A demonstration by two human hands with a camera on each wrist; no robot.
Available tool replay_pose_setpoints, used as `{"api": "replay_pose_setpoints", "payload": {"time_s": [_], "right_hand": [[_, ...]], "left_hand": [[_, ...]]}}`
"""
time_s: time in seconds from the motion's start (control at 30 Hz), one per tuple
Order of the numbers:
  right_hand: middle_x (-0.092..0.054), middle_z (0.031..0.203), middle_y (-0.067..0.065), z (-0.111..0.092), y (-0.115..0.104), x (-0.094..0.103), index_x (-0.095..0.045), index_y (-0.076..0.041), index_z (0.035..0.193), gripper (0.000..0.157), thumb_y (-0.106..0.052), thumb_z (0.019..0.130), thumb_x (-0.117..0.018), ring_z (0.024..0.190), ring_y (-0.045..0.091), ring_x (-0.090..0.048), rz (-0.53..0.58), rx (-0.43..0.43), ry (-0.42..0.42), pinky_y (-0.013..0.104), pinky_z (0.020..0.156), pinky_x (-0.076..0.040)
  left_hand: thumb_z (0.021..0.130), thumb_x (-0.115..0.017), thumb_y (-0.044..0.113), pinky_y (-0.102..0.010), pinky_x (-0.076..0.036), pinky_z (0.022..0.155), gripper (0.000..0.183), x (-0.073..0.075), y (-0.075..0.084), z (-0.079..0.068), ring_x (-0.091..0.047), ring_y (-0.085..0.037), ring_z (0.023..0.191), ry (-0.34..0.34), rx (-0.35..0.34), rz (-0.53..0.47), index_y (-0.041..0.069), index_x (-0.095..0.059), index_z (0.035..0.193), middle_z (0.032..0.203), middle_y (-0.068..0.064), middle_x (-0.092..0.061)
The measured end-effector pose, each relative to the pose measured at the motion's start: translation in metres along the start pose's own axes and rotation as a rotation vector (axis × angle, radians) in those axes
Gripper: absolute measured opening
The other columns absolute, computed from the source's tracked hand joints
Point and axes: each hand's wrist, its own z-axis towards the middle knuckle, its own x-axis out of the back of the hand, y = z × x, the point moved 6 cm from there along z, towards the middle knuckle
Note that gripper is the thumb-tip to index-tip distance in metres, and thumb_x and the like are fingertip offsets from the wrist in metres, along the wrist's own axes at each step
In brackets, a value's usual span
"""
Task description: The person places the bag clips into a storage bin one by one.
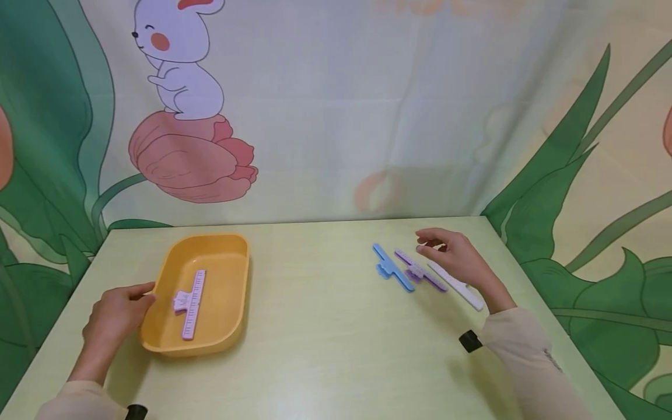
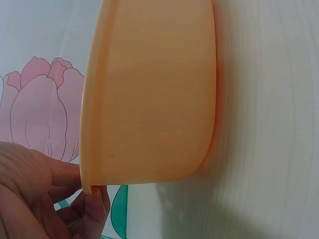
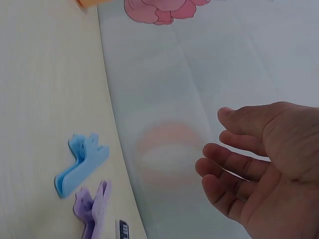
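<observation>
Left hand [image 1: 116, 312] pinches the orange tray [image 1: 226, 303] by its rim; right hand [image 1: 458, 254], loosely relaxed, hovers near the white clip [image 1: 463, 289].

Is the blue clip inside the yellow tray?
No, the blue clip lies on the table, and only a lilac clip is in the tray.

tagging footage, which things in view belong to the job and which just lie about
Likely the job: orange tray, left hand holding it; lilac ruler clip inside; blue clip, purple ruler clip, white clip near right hand

Just there: table, rabbit backdrop
</observation>
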Motion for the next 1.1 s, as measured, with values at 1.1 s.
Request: {"api": "replay_pose_setpoints", "payload": {"time_s": [1.1], "right_hand": [[-0.069,0.124,0.019,-0.021,0.046,0.018,-0.063,0.004,0.136,0.039,-0.008,0.099,-0.07,0.105,0.03,-0.064,-0.072,-0.021,0.007,0.047,0.09,-0.055]], "left_hand": [[0.108,-0.048,0.025,-0.058,-0.042,0.083,0.053,-0.002,-0.004,0.004,-0.049,-0.052,0.121,-0.013,-0.002,-0.003,-0.005,-0.042,0.151,0.148,-0.039,-0.041]]}}
